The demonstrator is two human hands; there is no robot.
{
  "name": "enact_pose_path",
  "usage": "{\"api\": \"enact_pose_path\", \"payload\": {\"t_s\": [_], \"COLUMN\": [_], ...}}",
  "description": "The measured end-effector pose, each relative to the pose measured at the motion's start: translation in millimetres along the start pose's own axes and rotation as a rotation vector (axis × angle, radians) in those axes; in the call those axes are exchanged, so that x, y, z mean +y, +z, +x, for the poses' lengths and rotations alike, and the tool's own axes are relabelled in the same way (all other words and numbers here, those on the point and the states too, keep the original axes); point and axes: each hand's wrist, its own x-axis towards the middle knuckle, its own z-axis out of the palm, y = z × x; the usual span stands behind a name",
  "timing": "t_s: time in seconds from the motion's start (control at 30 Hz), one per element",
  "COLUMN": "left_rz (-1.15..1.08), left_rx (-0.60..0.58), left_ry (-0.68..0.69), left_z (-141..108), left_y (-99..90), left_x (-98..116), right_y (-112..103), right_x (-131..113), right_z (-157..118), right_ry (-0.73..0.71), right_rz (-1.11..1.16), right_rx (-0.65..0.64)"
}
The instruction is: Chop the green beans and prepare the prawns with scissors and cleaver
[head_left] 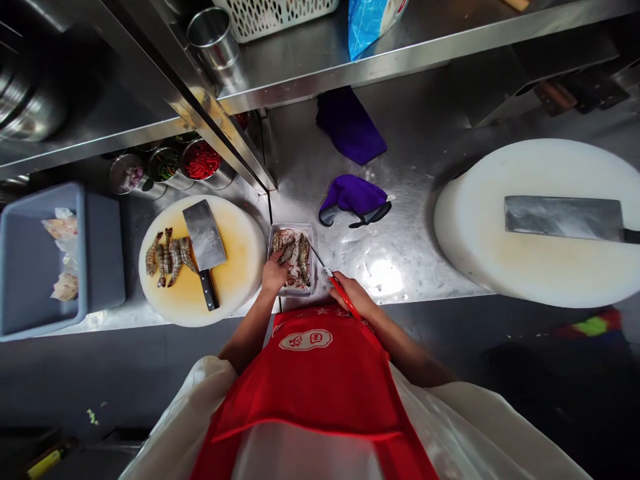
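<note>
A white rectangular container (313,272) holding shrimp stands at the counter's front edge, in the middle. My left hand (275,272) is at its left side, fingers closed on a shrimp (287,253). Another large shrimp (303,257) lies in the right half of the container. My right hand (354,293) grips the red handle of scissors (344,292), whose metal blades point up-left to the container's right rim. Several shrimp (175,259) lie in a row on the round board (240,280) to the left, beside a cleaver (205,233).
A grey bin (103,247) stands far left. Metal cups, one with red peppers (201,160), are behind the left board. Purple cloths (354,199) lie behind the scissors. A second cleaver (564,217) rests on the thick right board (475,247). A steel shelf (400,60) overhangs the back.
</note>
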Motion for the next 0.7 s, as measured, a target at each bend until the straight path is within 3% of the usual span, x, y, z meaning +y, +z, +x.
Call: {"api": "enact_pose_path", "payload": {"t_s": [0.17,0.3,0.37,0.53,0.7], "left_rz": [-0.544,-0.658,-0.539,0.085,0.314], "left_rx": [-0.142,-0.231,-0.203,-0.065,-0.054], "left_ry": [-0.144,-0.191,-0.140,0.157,0.204], "left_z": [-3.7,-14.1,-16.8,-19.6,-25.5], "left_y": [-17.5,-23.2,-26.3,-33.9,-33.1], "left_x": [-4.2,-3.1,-4.0,-8.4,-7.6], "right_y": [-4.9,-9.3,-11.1,-12.3,-8.6], "right_x": [-8.4,-19.0,-22.8,-27.5,-29.0], "right_z": [-2.1,-0.7,3.7,13.0,9.8], "right_ry": [-0.064,-0.116,-0.116,0.035,-0.019], "right_rz": [-0.022,-0.054,-0.125,-0.414,-0.424], "right_rx": [-0.023,-0.094,-0.145,-0.163,-0.193]}}
